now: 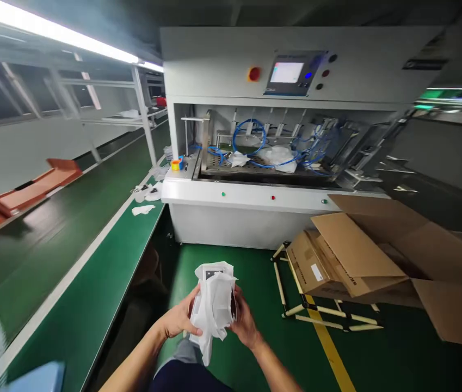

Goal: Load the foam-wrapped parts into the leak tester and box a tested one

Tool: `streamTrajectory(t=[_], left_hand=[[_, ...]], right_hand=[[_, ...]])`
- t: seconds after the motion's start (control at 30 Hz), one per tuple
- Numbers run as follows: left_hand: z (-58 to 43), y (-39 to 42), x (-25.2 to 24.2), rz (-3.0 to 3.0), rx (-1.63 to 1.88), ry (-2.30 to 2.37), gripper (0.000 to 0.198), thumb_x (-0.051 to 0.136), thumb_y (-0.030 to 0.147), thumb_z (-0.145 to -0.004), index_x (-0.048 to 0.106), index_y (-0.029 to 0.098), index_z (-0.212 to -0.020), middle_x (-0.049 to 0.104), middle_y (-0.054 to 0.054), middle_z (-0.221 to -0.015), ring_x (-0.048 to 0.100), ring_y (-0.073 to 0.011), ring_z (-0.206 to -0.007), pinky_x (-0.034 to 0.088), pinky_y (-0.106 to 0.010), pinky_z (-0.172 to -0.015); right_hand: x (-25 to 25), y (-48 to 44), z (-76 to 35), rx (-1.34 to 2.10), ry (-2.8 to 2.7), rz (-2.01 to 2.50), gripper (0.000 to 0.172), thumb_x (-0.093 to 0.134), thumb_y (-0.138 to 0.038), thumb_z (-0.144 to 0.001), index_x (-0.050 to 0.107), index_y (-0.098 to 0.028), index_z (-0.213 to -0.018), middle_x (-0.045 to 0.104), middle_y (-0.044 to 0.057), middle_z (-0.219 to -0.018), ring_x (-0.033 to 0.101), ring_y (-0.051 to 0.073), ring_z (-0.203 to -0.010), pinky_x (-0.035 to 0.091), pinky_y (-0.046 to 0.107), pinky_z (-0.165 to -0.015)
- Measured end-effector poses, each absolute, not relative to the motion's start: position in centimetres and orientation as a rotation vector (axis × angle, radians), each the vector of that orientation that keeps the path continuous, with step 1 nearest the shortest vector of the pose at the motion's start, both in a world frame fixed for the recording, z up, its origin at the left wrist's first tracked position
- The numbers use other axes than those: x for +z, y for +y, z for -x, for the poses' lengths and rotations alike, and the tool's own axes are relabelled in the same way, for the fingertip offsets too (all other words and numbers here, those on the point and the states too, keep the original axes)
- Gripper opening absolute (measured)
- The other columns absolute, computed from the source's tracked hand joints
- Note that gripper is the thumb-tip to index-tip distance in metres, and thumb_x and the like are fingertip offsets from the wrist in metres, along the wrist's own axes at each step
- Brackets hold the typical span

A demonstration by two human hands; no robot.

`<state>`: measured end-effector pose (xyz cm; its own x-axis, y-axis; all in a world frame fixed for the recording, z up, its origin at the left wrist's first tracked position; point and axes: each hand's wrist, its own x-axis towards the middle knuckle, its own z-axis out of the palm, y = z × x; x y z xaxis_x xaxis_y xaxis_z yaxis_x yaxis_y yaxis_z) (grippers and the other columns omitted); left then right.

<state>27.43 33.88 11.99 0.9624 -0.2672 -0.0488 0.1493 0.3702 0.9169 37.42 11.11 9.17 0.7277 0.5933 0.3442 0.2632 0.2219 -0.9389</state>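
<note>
Between my two hands is a box-shaped item wrapped in thin white sheeting [213, 305], held in front of my body above the green floor. A dark patch of the item shows at the top of the wrapping and another along its right side; what it is I cannot make out. My left hand [184, 314] grips its left side, thumb across the front. On the right side my right hand [245, 321] presses against it, its fingers partly hidden behind. A loose end of the sheeting hangs down at the bottom.
Ahead stands a white machine [222, 218] with a screen [287, 72], blue tubing [250, 136] and white wrapping inside. An open cardboard box [361, 250] sits on a pipe frame [300, 309] at right. Along the left runs a green-topped bench [104, 283] with white pieces [143, 209].
</note>
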Motion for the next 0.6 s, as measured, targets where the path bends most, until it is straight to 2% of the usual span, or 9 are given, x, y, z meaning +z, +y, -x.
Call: streamTrajectory(t=[0.07, 0.17, 0.23, 0.33, 0.47, 0.6], left_hand=[[-33.8, 35.6, 14.2, -1.211, -0.319, -0.219, 0.138, 0.104, 0.032, -0.051, 0.025, 0.029, -0.165, 0.039, -0.014, -0.160, 0.035, -0.0394, -0.147, 0.026, -0.048, -0.123], [-43.3, 37.6, 17.5, -1.285, -0.413, -0.363, 0.145, 0.104, 0.033, -0.052, 0.015, 0.028, -0.167, 0.033, -0.014, -0.166, 0.027, -0.0391, -0.152, 0.021, -0.047, -0.126], [-49.5, 38.3, 19.5, -1.324, -0.465, -0.446, 0.147, 0.104, 0.035, -0.050, 0.015, 0.027, -0.167, 0.029, -0.014, -0.168, 0.022, -0.0394, -0.155, 0.018, -0.047, -0.127], [-58.2, 38.5, 22.0, -1.379, -0.505, -0.537, 0.150, 0.105, 0.036, -0.048, 0.014, 0.026, -0.167, 0.025, -0.014, -0.170, 0.019, -0.0389, -0.156, 0.012, -0.047, -0.129], [-69.4, 37.7, 24.0, -1.457, -0.512, -0.630, 0.150, 0.104, 0.037, -0.052, 0.008, 0.024, -0.167, 0.024, -0.017, -0.170, 0.022, -0.0377, -0.155, 0.013, -0.049, -0.129], [-81.9, 36.3, 26.0, -1.555, -0.429, -0.687, 0.150, 0.102, 0.035, -0.056, 0.002, 0.024, -0.167, 0.028, -0.020, -0.167, 0.037, -0.0374, -0.148, 0.024, -0.050, -0.125]], right_hand=[[11.4, 11.6, -41.4, 0.119, -0.771, 1.451, 0.068, 0.075, -0.070, -0.081, 0.059, -0.027, -0.131, 0.050, 0.012, -0.140, 0.050, 0.036, -0.131, 0.042, 0.048, -0.114], [14.8, 12.2, -47.2, -0.003, -0.656, 1.500, 0.078, 0.071, -0.072, -0.083, 0.049, -0.028, -0.143, 0.048, 0.012, -0.143, 0.049, 0.036, -0.132, 0.044, 0.048, -0.113], [16.9, 12.5, -51.0, -0.087, -0.610, 1.542, 0.079, 0.070, -0.071, -0.085, 0.046, -0.028, -0.147, 0.047, 0.012, -0.144, 0.048, 0.035, -0.133, 0.045, 0.047, -0.112], [19.2, 12.6, -57.0, -0.186, -0.602, 1.547, 0.072, 0.070, -0.072, -0.084, 0.051, -0.031, -0.141, 0.046, 0.010, -0.146, 0.050, 0.035, -0.132, 0.049, 0.044, -0.108], [20.7, 11.6, -67.0, -0.254, -0.596, 1.559, 0.074, 0.070, -0.071, -0.084, 0.050, -0.028, -0.141, 0.042, 0.012, -0.149, 0.049, 0.035, -0.134, 0.051, 0.043, -0.107], [21.8, 9.3, -80.8, -0.289, -0.693, 1.606, 0.087, 0.075, -0.071, -0.080, 0.046, -0.026, -0.147, 0.040, 0.014, -0.153, 0.039, 0.037, -0.143, 0.035, 0.048, -0.121]])
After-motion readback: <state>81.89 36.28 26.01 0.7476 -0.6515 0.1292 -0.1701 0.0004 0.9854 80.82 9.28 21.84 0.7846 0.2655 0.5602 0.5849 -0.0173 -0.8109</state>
